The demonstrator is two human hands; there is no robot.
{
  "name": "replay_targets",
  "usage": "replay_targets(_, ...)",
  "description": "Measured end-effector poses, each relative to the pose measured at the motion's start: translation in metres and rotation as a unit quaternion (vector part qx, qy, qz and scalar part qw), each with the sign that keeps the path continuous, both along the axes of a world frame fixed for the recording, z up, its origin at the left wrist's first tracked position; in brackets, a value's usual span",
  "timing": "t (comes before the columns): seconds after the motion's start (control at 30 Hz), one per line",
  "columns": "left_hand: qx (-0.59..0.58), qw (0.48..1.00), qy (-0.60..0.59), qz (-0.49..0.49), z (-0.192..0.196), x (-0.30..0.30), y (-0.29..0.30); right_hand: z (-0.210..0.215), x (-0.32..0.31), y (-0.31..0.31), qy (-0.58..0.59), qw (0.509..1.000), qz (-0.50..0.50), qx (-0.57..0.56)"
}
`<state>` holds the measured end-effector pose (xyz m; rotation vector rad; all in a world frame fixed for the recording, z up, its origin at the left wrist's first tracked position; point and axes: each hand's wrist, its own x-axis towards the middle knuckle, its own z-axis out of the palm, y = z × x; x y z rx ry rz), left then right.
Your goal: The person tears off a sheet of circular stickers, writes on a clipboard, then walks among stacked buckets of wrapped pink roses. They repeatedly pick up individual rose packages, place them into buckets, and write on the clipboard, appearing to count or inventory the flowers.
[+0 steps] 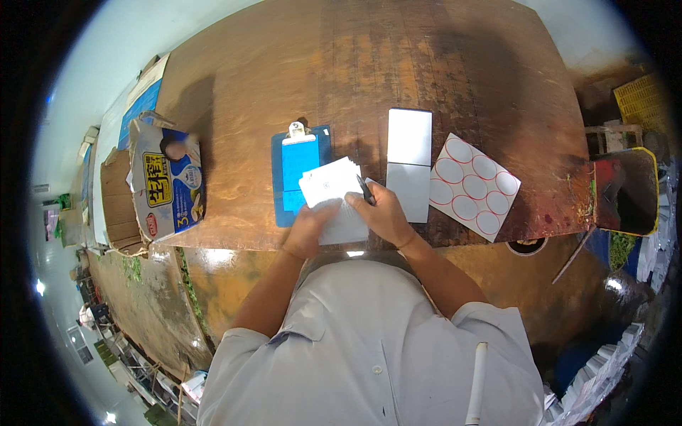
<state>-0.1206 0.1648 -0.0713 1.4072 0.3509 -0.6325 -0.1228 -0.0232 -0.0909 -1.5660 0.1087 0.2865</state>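
Note:
A fanned stack of white paper slips [328,177] is held in front of my body, over the table's near edge. My left hand [310,226] grips its lower left side, the fingers partly smeared by motion. On the right side, my right hand [387,215] has its thumb on the slips and a dark pen [364,187] between its fingers. Just behind the slips lies a dark blue clipboard [280,202] with a silver clip and a bright blue sheet [301,164]; the slips cover part of it.
Two white rectangular boxes [410,138] lie end to end right of the slips. Beside them is a sheet of round labels ringed in red [474,187]. An opened, printed cardboard box [167,184] stands at the table's left. Past the right edge are a bin [629,192] and a yellow crate [639,103].

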Motion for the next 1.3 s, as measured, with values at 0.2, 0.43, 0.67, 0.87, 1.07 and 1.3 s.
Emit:
replay_targets(0.2, -0.081, 0.995, 0.004, -0.053, -0.005, 0.051, -0.029, -0.008, 0.014, -0.016, -0.028, 0.998, -0.050, -0.028)
replay_targets(0.43, 0.017, 0.977, -0.073, -0.198, -0.029, 0.058, -0.079, 0.004, 0.017, -0.196, 0.024, 0.973, -0.214, -0.079)
replay_targets(0.67, 0.172, 0.898, -0.295, -0.278, -0.028, 0.024, -0.093, 0.006, 0.019, -0.329, 0.088, 0.908, -0.361, -0.194)
replay_targets(0.87, 0.215, 0.787, -0.470, -0.336, -0.026, 0.012, -0.115, -0.008, 0.007, -0.360, 0.184, 0.905, -0.299, -0.239)
replay_targets(1.07, 0.292, 0.626, -0.540, -0.481, -0.035, 0.006, -0.154, -0.019, -0.028, -0.335, 0.028, 0.848, -0.336, -0.409)
replay_targets(1.3, 0.318, 0.598, -0.548, -0.491, -0.047, -0.001, -0.153, -0.032, -0.002, -0.264, -0.144, 0.820, -0.083, -0.547)
